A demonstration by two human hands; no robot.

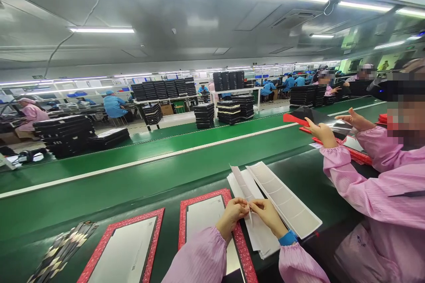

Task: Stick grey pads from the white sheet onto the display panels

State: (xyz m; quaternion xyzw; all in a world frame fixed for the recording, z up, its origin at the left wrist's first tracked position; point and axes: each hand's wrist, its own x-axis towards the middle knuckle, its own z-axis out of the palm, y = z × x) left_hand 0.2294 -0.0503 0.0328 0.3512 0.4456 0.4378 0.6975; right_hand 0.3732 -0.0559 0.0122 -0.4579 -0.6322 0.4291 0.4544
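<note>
My left hand (pixel 233 216) and my right hand (pixel 267 216) meet over a stack of white sheets (pixel 260 234), thumbs and fingertips pinched together. Between them they grip a narrow label strip (pixel 241 181), whose far end sticks up off the stack. A small pale piece hangs just below the fingertips, too small to make out fully. To the right lies a label sheet (pixel 283 196) divided into pale grey rectangles. Under my left forearm, a light panel with a red patterned border (pixel 206 212) is partly hidden. A similar red-bordered panel (pixel 128 247) lies further left.
Several dark strips (pixel 64 247) lie in a pile at the left. Beyond the dark bench runs a green conveyor belt (pixel 159 159) with a white rail; black stacked items (pixel 63 135) stand past it. At right, a co-worker in pink (pixel 368 185) holds a glossy black sheet over red-edged panels.
</note>
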